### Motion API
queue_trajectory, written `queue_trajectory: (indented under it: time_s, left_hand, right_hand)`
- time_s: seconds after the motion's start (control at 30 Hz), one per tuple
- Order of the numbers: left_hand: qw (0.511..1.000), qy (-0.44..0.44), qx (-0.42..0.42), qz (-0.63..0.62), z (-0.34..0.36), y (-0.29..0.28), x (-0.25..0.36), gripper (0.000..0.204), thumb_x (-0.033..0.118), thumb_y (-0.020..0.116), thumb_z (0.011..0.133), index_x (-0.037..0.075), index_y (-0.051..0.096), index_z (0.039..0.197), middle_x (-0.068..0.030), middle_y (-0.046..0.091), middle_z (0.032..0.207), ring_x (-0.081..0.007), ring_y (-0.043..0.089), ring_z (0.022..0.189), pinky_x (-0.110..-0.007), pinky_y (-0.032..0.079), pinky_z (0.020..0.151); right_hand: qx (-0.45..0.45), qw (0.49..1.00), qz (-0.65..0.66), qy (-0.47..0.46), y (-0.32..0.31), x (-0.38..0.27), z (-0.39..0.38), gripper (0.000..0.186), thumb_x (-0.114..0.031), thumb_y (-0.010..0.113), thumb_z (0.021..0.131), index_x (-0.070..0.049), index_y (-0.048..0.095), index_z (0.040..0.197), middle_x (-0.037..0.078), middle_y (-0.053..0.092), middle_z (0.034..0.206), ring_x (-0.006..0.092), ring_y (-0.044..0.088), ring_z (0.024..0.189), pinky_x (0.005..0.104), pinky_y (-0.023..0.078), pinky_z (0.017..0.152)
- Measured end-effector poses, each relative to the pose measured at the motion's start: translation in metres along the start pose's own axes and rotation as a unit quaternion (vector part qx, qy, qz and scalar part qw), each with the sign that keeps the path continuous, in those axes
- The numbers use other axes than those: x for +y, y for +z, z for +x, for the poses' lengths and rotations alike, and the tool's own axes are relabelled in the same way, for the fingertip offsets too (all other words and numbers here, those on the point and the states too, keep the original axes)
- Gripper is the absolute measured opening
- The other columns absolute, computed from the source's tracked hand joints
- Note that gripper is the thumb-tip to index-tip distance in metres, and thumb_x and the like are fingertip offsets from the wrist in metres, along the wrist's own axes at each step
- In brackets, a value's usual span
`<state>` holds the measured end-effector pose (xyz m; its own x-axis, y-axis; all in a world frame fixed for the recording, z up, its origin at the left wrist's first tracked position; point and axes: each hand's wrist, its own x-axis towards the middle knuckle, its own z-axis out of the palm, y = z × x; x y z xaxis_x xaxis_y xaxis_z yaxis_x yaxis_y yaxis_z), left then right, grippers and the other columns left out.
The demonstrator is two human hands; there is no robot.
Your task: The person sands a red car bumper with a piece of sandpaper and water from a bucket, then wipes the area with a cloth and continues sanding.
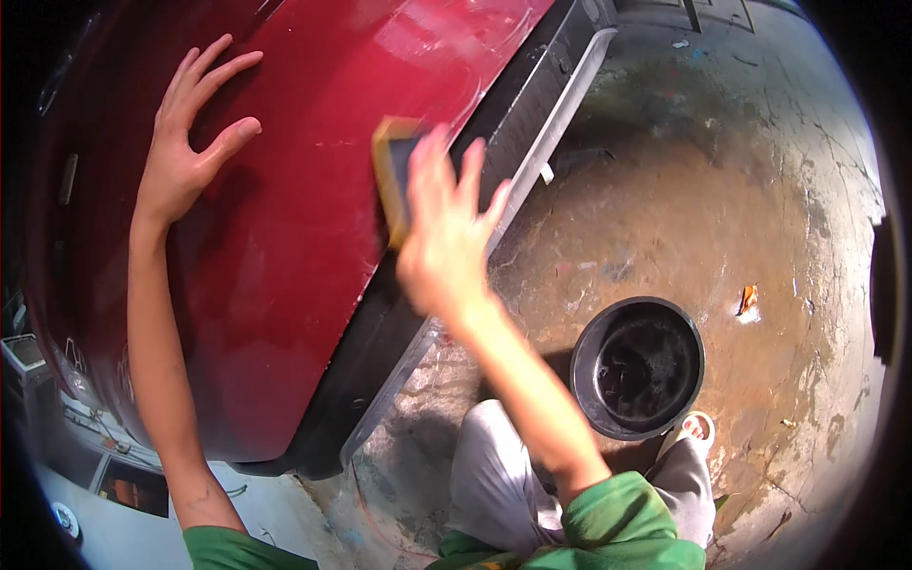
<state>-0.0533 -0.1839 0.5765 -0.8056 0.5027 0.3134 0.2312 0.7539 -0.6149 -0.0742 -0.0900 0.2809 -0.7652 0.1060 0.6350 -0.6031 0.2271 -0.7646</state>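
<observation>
My left hand (185, 142) lies flat, fingers spread, gripping nothing, on the red car panel (285, 218) at 10 o'clock. My right hand (446, 233) presses a yellow-edged sanding block (391, 171) against it near centre; black bucket (636, 366) at 4 o'clock.

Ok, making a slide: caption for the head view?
Left hand flat on a red car panel, right hand pressing a yellow-edged sanding block, black bucket nearby.

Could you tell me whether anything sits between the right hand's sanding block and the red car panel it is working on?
Nothing visible does. The right hand presses the yellow-edged sanding block straight against the red car panel; the left hand rests flat farther left, clear of it.
</observation>
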Motion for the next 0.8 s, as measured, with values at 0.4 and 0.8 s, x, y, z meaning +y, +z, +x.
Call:
queue_trajectory:
  time_s: [0.4, 0.8]
  left_hand:
    - [1.000, -0.008, -0.019, -0.009, -0.003, -0.004, -0.002, 0.060, 0.044, 0.072, 0.087, 0.023, 0.061, 0.143, -0.0038, 0.042, 0.163, -0.0320, 0.023, 0.157, -0.053, 0.021, 0.125]
    - [0.997, -0.062, -0.036, -0.018, 0.009, -0.015, 0.025, 0.057, 0.048, 0.073, 0.089, 0.018, 0.065, 0.137, -0.0127, 0.040, 0.161, -0.0356, 0.023, 0.155, -0.054, 0.020, 0.125]
  right_hand:
    - [0.069, 0.996, -0.039, -0.043, 0.014, 0.003, 0.056, 0.078, -0.013, 0.058, 0.082, -0.006, 0.038, 0.157, 0.017, 0.024, 0.169, 0.0512, 0.015, 0.154, 0.0810, 0.010, 0.111]
    - [0.110, 0.985, -0.107, -0.073, 0.006, 0.012, 0.084, 0.077, -0.018, 0.059, 0.082, 0.002, 0.038, 0.153, 0.021, 0.029, 0.165, 0.0556, 0.019, 0.151, 0.0831, 0.016, 0.109]
